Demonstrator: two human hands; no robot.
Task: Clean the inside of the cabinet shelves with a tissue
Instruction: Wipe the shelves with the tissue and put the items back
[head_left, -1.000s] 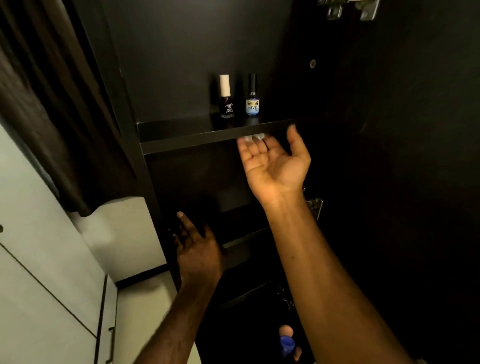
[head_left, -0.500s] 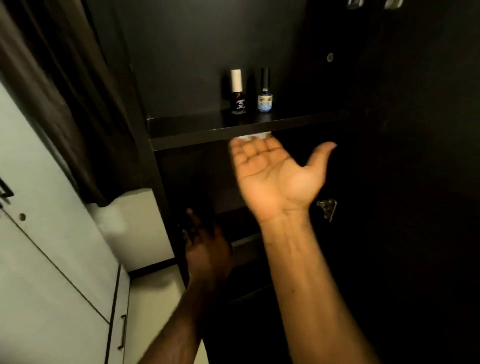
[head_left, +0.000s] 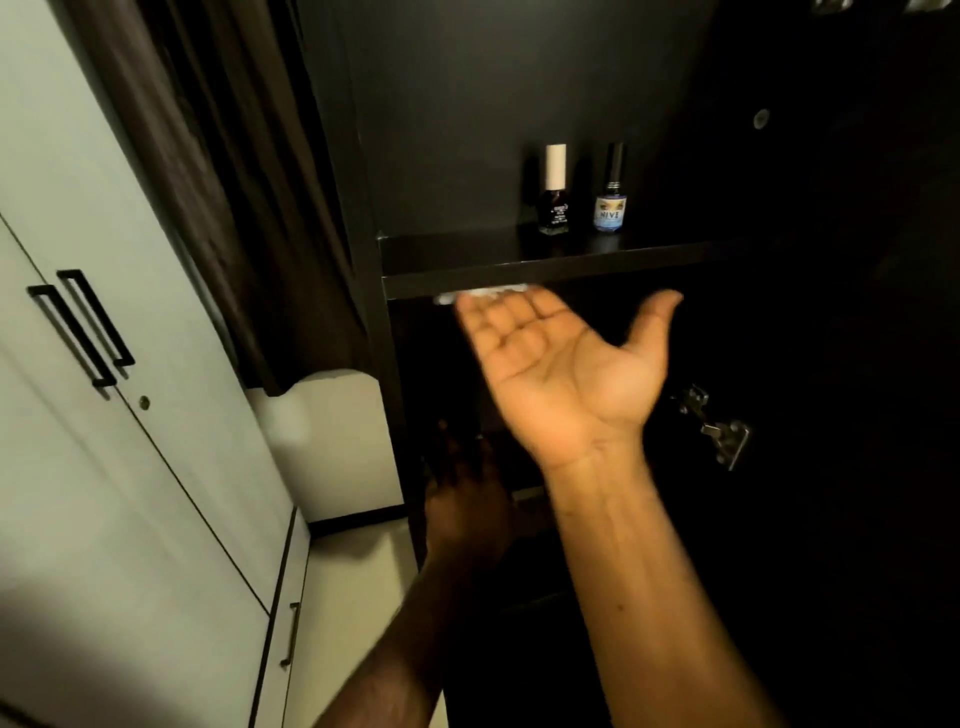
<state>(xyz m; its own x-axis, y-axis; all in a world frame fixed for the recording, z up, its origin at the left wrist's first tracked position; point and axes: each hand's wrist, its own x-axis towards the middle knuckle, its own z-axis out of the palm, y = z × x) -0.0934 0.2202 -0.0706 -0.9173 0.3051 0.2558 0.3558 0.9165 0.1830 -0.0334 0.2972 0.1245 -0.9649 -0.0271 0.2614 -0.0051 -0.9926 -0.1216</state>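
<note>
Shelf (head_left: 467, 270) centre frame; left bottle (head_left: 555, 205) and right bottle (head_left: 609, 208) side by side on it. Tissue (head_left: 483, 295) under shelf front edge, right hand (head_left: 561, 374) just below. Left hand (head_left: 467, 499) lower. Hinge (head_left: 717, 431) right of right hand; wardrobe doors (head_left: 130, 415) frame left.

Right hand (head_left: 561, 374) raised palm-up, fingers straight, left hand (head_left: 467, 499) lower, shadowed
</note>
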